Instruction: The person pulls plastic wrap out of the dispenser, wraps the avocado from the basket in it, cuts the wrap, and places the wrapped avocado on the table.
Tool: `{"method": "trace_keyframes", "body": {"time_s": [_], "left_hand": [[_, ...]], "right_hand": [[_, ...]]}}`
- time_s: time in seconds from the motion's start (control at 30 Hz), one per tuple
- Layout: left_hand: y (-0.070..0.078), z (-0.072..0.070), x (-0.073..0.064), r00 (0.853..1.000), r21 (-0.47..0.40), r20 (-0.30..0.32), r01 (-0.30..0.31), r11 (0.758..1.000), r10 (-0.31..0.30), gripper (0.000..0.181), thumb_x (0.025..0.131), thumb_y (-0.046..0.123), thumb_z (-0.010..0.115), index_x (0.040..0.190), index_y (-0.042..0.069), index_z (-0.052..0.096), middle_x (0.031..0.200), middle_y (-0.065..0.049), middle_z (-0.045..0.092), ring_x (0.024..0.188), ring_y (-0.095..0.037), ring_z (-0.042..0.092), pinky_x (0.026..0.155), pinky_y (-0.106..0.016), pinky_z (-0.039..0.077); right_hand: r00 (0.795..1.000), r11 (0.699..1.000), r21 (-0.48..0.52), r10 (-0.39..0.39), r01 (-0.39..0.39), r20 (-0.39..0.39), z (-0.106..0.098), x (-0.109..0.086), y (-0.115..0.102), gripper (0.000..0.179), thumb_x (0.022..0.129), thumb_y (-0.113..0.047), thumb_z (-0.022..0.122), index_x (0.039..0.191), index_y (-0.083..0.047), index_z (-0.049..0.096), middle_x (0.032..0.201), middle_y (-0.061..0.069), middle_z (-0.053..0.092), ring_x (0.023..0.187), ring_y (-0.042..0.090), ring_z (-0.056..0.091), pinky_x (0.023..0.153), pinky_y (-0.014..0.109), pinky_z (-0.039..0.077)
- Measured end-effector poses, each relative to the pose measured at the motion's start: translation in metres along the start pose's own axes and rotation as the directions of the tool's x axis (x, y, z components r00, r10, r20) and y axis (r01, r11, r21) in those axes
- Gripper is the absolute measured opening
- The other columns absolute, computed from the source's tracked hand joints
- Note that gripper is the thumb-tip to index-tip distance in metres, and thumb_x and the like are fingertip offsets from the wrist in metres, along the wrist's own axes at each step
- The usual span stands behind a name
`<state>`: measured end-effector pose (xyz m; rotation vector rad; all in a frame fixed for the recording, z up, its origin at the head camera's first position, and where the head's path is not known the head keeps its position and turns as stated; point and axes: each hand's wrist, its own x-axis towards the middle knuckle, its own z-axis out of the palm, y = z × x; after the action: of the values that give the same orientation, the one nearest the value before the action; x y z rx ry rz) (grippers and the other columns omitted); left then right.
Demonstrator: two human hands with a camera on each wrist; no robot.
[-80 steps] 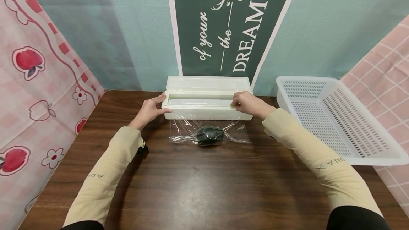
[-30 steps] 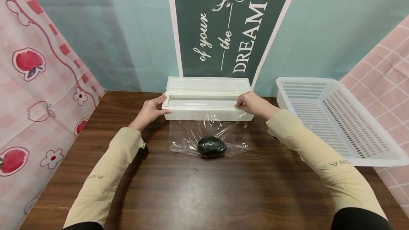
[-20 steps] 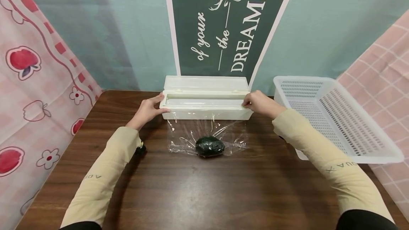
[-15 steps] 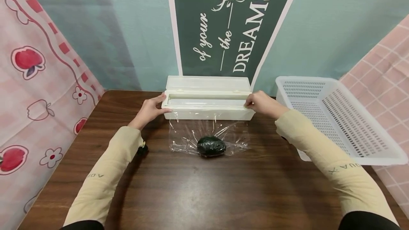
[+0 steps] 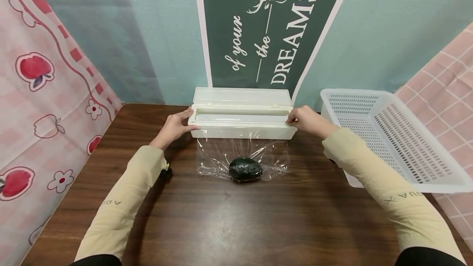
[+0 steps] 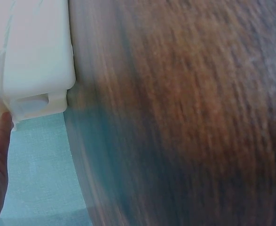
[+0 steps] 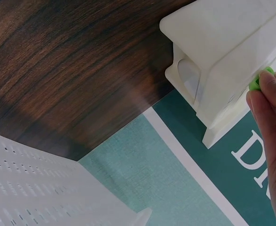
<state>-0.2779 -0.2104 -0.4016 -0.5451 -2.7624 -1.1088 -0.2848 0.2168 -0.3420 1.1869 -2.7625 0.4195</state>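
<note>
A white cling film dispenser (image 5: 242, 131) stands at the back of the table, its lid (image 5: 242, 97) raised. At its left end my left hand (image 5: 173, 129) grips the box, thumb on the front edge and fingers on the end. Thumb and finger of my right hand (image 5: 309, 120) pinch a small green slide cutter (image 7: 260, 80) near the right end of the front edge. Clear cling film (image 5: 210, 155) hangs over the dispenser's front onto the table. A dark green, avocado-like object (image 5: 245, 169) lies wrapped in it; whether the film is severed I cannot tell.
A white perforated plastic basket (image 5: 354, 124) stands at the right, close to my right forearm. The brown wooden table (image 5: 229, 221) stretches toward me. Behind the dispenser hangs a blue-green cloth (image 5: 166, 32), and patterned pink cloths (image 5: 40, 114) flank the sides.
My right hand has slid rightward along the dispenser's front edge with the slide cutter. The wrapped dark green object moved toward me, then stayed put. My left hand has kept its place.
</note>
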Motion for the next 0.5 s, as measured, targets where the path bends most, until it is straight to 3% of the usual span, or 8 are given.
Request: {"method": "trace_keyframes", "body": {"time_s": [0.23, 0.5], "left_hand": [[0.0017, 0.0004, -0.0006, 1.000, 0.005, 0.012, 0.005, 1.000, -0.005, 0.071, 0.072, 0.021, 0.079, 0.130, -0.003, 0.046, 0.135, -0.018, 0.041, 0.124, -0.032, 0.040, 0.097, -0.043, 0.040], [0.0007, 0.0002, -0.0012, 1.000, 0.012, 0.005, -0.001, 1.000, 0.000, 0.071, 0.071, 0.020, 0.079, 0.130, -0.003, 0.046, 0.135, -0.019, 0.041, 0.124, -0.033, 0.040, 0.097, -0.044, 0.040]], "right_hand": [[0.999, 0.999, -0.023, 0.032, -0.032, -0.016, -0.0016, -0.0084, 0.0033, 0.012, 0.069, 0.012, 0.070, 0.072, 0.001, 0.071, 0.071, 0.011, 0.068, 0.065, 0.025, 0.064, 0.060, 0.037, 0.053], [0.998, 0.998, -0.021, 0.055, -0.054, 0.022, -0.0057, -0.0106, -0.0008, 0.010, 0.070, 0.012, 0.069, 0.074, 0.003, 0.070, 0.074, 0.015, 0.067, 0.069, 0.028, 0.065, 0.063, 0.039, 0.054]]}}
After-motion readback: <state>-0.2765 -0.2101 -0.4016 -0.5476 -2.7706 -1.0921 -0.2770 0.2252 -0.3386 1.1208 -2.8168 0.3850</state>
